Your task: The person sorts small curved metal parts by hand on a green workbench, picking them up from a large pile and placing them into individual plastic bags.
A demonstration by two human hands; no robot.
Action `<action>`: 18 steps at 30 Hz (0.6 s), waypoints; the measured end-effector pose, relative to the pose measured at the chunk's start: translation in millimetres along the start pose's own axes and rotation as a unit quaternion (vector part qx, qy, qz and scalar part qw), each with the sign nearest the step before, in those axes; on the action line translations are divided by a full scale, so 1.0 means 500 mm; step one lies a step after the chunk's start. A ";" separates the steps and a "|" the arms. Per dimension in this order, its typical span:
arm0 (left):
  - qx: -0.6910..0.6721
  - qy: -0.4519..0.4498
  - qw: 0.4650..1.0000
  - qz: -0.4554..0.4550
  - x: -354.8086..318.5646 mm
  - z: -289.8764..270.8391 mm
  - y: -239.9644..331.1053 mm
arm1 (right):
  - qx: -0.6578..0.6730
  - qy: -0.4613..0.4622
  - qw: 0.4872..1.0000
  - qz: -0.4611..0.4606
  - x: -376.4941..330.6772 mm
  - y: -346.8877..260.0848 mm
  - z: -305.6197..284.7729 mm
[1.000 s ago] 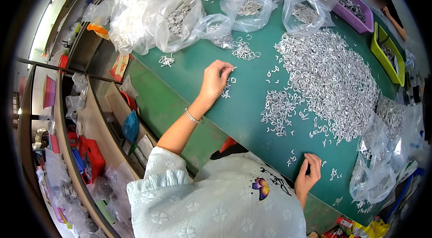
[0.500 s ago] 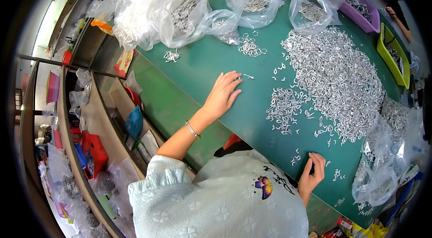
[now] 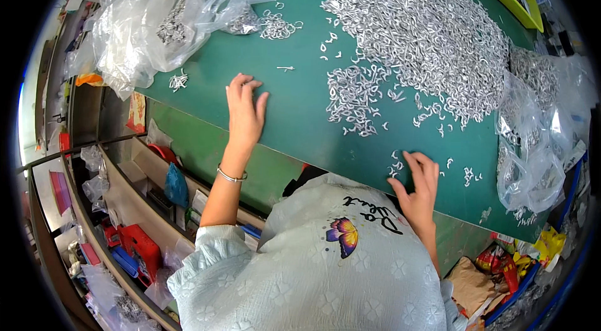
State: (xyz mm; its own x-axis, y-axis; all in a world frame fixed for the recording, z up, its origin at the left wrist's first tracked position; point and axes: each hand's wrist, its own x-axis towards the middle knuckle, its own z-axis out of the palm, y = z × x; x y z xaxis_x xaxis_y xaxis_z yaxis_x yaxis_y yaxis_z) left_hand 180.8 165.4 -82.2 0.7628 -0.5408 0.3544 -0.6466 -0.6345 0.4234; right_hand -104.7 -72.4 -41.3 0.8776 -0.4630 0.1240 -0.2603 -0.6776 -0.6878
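Note:
My left hand (image 3: 245, 110) rests at the near edge of the green table (image 3: 294, 112), fingers loosely bent and thumb apart, holding nothing I can see. Beyond its fingertips lies a thin silver pin-like piece (image 3: 285, 68). My right hand (image 3: 418, 188) is also open, thumb and fingers apart, over a few small curved metal pieces (image 3: 394, 165) near the edge. Past it lies a loose cluster of hook-shaped silver pieces (image 3: 357, 99), beside a large heap of similar small metal parts (image 3: 426, 36).
A small pile of metal rings (image 3: 278, 26) and a pile of pins (image 3: 178, 79) lie at the far left. Clear plastic bags (image 3: 178, 18) of parts line the back; another bag (image 3: 532, 162) lies right. A green tray (image 3: 519, 2) stands far right. Shelves (image 3: 134, 206) fill the left.
The view has shifted, so the table sits farther left and higher in it. My left hand has drawn back from the pin-like piece. My right thumb and fingers have spread beside the curved pieces.

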 end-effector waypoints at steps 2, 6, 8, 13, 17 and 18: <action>-0.007 0.020 1.000 -0.009 0.010 -0.001 -0.018 | -0.008 -0.016 1.000 -0.020 0.004 -0.003 0.011; -0.024 0.041 0.999 -0.007 0.015 -0.009 -0.003 | 0.032 -0.010 0.999 0.002 -0.003 -0.005 0.018; -0.010 0.033 0.999 -0.015 0.007 -0.009 0.001 | 0.059 -0.001 0.996 0.060 -0.010 -0.016 0.008; -0.038 0.057 0.997 -0.017 -0.003 -0.012 0.033 | 0.039 -0.029 0.999 0.011 -0.012 -0.007 0.036; -0.169 0.002 0.983 0.075 -0.035 -0.023 0.157 | 0.063 -0.070 0.995 -0.042 0.015 -0.032 0.072; -0.223 -0.066 0.968 0.095 -0.053 -0.019 0.183 | 0.069 -0.086 0.992 -0.054 0.020 -0.036 0.076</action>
State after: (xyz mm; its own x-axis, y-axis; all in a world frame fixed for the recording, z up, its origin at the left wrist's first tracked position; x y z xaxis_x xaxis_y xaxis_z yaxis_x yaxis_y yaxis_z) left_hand 101.1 126.8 -45.1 0.6044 -0.7090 0.3633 -0.6858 -0.2310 0.6901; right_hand -76.2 -43.1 -54.8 0.9565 -0.2787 0.0865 -0.1132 -0.6275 -0.7703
